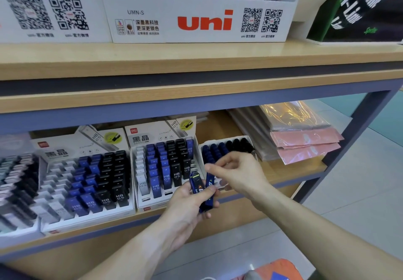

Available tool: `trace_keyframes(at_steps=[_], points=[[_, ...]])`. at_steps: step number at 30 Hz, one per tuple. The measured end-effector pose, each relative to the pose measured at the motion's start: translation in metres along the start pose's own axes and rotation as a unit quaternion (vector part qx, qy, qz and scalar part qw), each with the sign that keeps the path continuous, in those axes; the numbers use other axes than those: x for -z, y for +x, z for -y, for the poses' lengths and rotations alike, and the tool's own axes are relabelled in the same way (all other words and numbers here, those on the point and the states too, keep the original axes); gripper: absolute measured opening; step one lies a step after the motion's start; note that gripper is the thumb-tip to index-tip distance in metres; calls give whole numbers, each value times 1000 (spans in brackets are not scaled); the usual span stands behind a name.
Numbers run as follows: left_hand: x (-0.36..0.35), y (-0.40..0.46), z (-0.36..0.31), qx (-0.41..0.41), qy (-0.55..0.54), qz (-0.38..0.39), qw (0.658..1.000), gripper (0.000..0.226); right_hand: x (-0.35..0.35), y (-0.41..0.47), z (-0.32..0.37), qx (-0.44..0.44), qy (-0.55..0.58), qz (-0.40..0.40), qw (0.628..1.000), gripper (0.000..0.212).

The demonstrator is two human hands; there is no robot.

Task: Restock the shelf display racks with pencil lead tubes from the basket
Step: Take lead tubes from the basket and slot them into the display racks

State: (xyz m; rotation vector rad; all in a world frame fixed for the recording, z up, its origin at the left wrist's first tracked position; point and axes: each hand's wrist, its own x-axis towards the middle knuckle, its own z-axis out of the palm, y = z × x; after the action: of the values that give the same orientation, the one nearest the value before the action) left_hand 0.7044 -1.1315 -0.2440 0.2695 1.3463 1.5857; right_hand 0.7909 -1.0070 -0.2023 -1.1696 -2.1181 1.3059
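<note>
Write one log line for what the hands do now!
left hand: holds blue lead tubes | right hand: pinches one tube | display rack: behind

Restocking lead tubes at the lower shelf, both my hands in front of the racks.

My left hand [192, 203] grips a small bunch of blue lead tubes [201, 189] just in front of the middle display rack [139, 201], which holds rows of white, blue and black tubes marked HB 0.5. My right hand [237, 170] pinches the top of one tube in that bunch (its fingertips look blurred). Right of the middle rack sits a smaller white rack [226, 146] with blue and black tubes; left of it, a wider rack [87, 216]. Further right lie pink packets [305, 144]. Above it stands a white uni box [196, 24]. Below and to the right shows an orange basket [281, 268].
</note>
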Motion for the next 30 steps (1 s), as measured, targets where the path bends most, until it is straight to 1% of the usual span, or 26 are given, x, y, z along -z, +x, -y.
trace_keyframes(at_steps=[2, 6, 9, 13, 15, 20, 23, 26, 28, 30], points=[[0, 2, 2, -4, 3, 0, 1000, 28, -2, -4, 1, -49, 66, 52, 995, 35], [-2, 5, 4, -4, -8, -1, 1000, 28, 2, -1, 3, -79, 114, 76, 988, 24], [-2, 7, 2, 16, -41, 2, 999, 27, 9, 2, 3, -61, 125, 102, 985, 17], [-1, 7, -1, 28, -57, -2, 998, 19, 15, 4, 0, -38, 121, 119, 985, 25], [-2, 6, -1, 28, -55, -5, 998, 21, 15, 5, -2, -28, 123, 122, 984, 26], [-6, 6, -1, 50, -54, 7, 997, 31, 19, 10, -7, -8, 121, 97, 988, 26], [-8, 6, 0, 45, -48, 9, 998, 31, 18, 10, -7, -20, 126, 64, 990, 19], [-12, 5, 1, 39, -40, 10, 998, 25, 16, 10, -8, -15, 73, 14, 997, 26], [-14, 4, 1, 40, -40, 9, 998, 21, 17, 11, -7, -8, 51, -22, 998, 26], [-15, 4, 0, 51, -52, 6, 997, 20, 22, 15, -6, 9, 36, -86, 996, 25]])
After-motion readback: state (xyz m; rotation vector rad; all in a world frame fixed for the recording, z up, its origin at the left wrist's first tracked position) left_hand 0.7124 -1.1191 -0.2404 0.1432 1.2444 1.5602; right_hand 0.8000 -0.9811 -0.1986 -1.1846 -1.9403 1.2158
